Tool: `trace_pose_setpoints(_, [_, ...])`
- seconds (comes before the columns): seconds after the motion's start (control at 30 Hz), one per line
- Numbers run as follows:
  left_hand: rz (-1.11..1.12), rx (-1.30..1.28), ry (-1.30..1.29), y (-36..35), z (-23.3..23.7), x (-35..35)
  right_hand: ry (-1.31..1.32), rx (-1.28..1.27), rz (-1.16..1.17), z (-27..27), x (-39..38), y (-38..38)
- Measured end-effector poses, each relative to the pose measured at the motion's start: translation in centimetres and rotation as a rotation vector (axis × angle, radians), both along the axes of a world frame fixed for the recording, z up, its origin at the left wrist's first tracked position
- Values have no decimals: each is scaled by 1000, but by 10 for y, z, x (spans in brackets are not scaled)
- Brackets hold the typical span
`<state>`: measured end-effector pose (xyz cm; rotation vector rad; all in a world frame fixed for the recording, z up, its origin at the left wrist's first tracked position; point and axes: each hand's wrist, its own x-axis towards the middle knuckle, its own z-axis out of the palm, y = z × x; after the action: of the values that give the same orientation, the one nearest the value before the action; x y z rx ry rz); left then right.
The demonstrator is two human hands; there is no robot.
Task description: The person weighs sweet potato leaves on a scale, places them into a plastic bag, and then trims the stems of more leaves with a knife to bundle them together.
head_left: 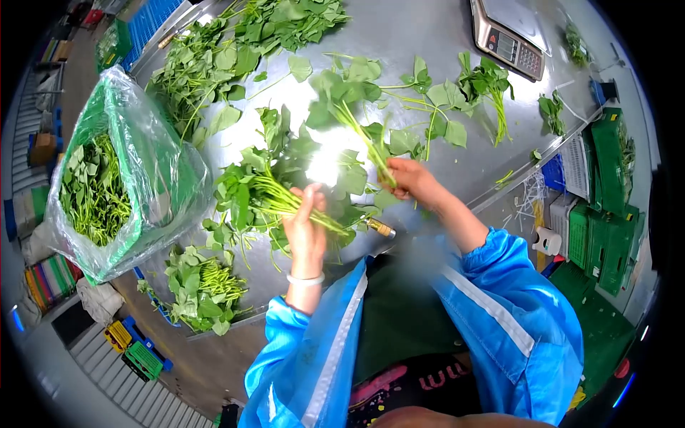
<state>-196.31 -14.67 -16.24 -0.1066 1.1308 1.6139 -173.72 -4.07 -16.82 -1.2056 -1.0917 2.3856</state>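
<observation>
- Now the left hand (305,232) has its fingers closed around a bunch of leafy stems (257,192), the leaves spreading beyond the fingertips.
- The fingers of the right hand (408,178) pinch one sprig (354,125) just beside, over the surface (399,36).
- It looks like bunching; joining the sprig calls for level stem ends.

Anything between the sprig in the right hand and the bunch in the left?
Nothing visible stands between them. The right hand holds its sprig beside the bunch in the left hand; only loose leaves lie on the table there.
</observation>
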Motion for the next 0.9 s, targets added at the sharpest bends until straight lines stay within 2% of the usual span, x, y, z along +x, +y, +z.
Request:
trace_pose_setpoints(0.1, [-94,18,17,8,1,17,-50,146,9,4,-28,-33])
trace_pose_setpoints(0.2, [-157,149,-47,9,14,25,15,43,127,5,-42,-50])
trace_pose_setpoints(0.33, [-139,104,29,8,19,25,-15,150,221,-5,-44,-53])
trace_pose_setpoints(0.4, [-130,106,53,5,18,22,55,124,152,0,-47,-53])
trace_pose_setpoints(0.47, [-121,101,147,5,19,21,165,53,-118,9,-52,-54])
trace_pose_setpoints(0.5, [-121,98,146,3,18,21,98,193,-23,4,-53,-55])
trace_pose_setpoints(0.63, [-170,130,202,1,8,20,61,251,-36,8,-68,-58])
trace_pose_setpoints(0.7, [-151,119,200,3,9,17,61,293,-239,7,-73,-59])
trace_pose_setpoints(0.73, [-120,117,133,2,11,16,64,288,-233,5,-73,-58])
trace_pose_setpoints(0.8, [-60,109,-5,-1,13,16,59,215,-325,8,-74,-53])
trace_pose_setpoints(0.83, [8,104,-38,-2,8,14,51,59,-468,13,-74,-54])
trace_pose_setpoints(0.87, [80,79,-49,-2,7,8,42,44,-464,16,-71,-52])
trace_pose_setpoints(0.9, [50,93,-5,-2,10,8,94,138,-455,14,-66,-50])
